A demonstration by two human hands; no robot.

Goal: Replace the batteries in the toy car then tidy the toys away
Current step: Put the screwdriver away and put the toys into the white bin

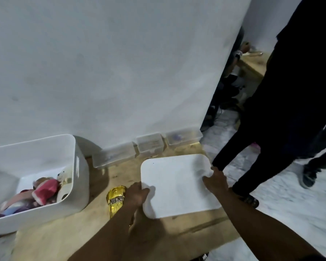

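A: At nine o'clock, what's that white bin (pixel 77 166) doing with no top on it?

B: Standing open against the wall to take toys, I'd judge. Soft toys (pixel 45 191) already lie in it, pink and purple ones heaped at the bottom.

A: And the toy car (pixel 115 199)?

B: Gold, shiny, lying on the wooden table (pixel 64 232) near six o'clock, just beside the bin's right wall and not yet inside it. Whether its batteries are changed, I can't tell.

A: The hands?

B: The left hand (pixel 136 194) grips the near-left corner of the white lid (pixel 175 185), thumb on top; its wrist passes close by the car. The right hand (pixel 215 180) clasps the lid's right edge, towards three o'clock, fingers wrapped over it. Two hands because it's a broad flat panel, I'd say.

A: Held for the bin?

B: Probably it belongs to it, though the car is still out. Three small clear boxes (pixel 149 146) line the wall at twelve o'clock. A person in dark clothes (pixel 290 91) stands at two o'clock.
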